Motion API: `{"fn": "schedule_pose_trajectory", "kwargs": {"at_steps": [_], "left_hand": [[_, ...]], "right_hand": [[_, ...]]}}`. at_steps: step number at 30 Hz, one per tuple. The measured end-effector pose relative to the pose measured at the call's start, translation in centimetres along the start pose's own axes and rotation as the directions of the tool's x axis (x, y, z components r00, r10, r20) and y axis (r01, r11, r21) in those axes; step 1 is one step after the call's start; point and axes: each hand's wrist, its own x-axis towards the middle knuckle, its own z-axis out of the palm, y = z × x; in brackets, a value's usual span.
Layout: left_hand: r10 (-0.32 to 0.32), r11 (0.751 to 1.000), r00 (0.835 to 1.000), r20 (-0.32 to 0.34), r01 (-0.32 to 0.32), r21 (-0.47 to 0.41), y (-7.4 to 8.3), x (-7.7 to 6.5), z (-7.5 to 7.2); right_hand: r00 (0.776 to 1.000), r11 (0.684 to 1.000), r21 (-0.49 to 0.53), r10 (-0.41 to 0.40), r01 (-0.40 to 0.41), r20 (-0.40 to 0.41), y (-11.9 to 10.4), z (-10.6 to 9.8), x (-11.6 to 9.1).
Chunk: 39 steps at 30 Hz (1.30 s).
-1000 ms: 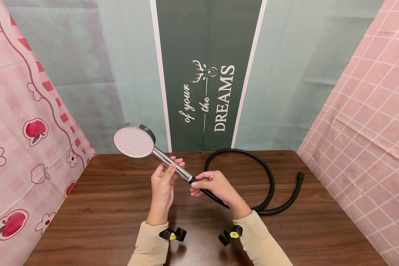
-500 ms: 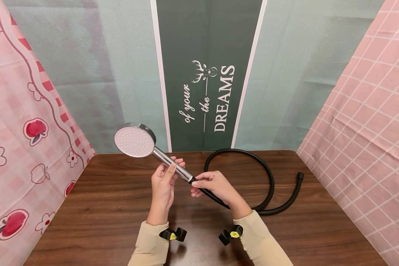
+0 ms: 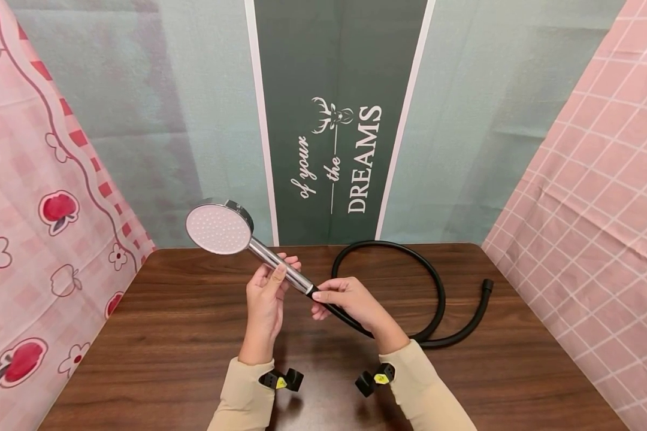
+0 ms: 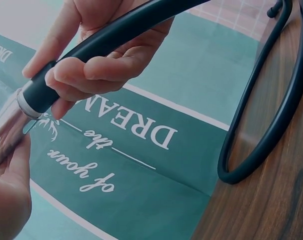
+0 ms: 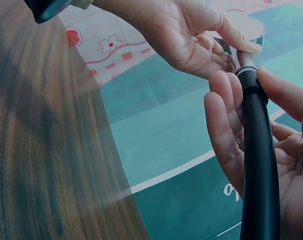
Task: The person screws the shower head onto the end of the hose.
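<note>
A chrome shower head with a round white spray face is held above the table, tilted with its face up at the left. My left hand grips its silver handle, thumb on top. At the handle's lower end my right hand pinches the black collar of a shower hose between thumb and fingers. In the left wrist view the collar meets the silver end ring of the handle. From there the black hose runs under the right wrist and loops on the table.
The hose's free end lies at the right of the brown wooden table. Printed cloths hang around it: a green one behind, pink ones at left and right. Small black cameras sit on both wrists.
Both hands and the shower head have shifted very slightly to the right. The right thumb and fingers have moved a little on the collar; the hose loop lies as before.
</note>
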Motion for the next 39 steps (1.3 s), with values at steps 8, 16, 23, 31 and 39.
{"fn": "schedule_pose_trajectory", "kwargs": {"at_steps": [8, 16, 23, 31, 39], "left_hand": [[0.004, 1.0, 1.0, 0.003, -0.004, -0.001, -0.02, -0.01, 0.05], [-0.003, 1.0, 1.0, 0.004, 0.003, 0.007, -0.07, -0.04, -0.08], [-0.003, 1.0, 1.0, 0.005, 0.003, 0.007, -0.1, -0.03, -0.15], [0.009, 1.0, 1.0, 0.017, -0.009, -0.006, -0.21, -0.06, -0.15], [0.013, 1.0, 1.0, 0.02, -0.013, -0.004, -0.11, -0.09, -0.14]], "right_hand": [[1.0, 1.0, 0.01, -0.005, 0.005, 0.009, -0.17, 0.08, -0.02], [1.0, 1.0, 0.006, -0.019, 0.018, 0.025, -0.14, 0.11, -0.09], [0.999, 1.0, 0.012, -0.025, 0.024, 0.04, -0.11, 0.05, -0.11], [0.997, 0.999, 0.03, -0.034, 0.032, 0.062, 0.04, -0.05, -0.05], [0.995, 0.999, 0.026, -0.031, 0.028, 0.096, 0.01, -0.13, -0.05]]}}
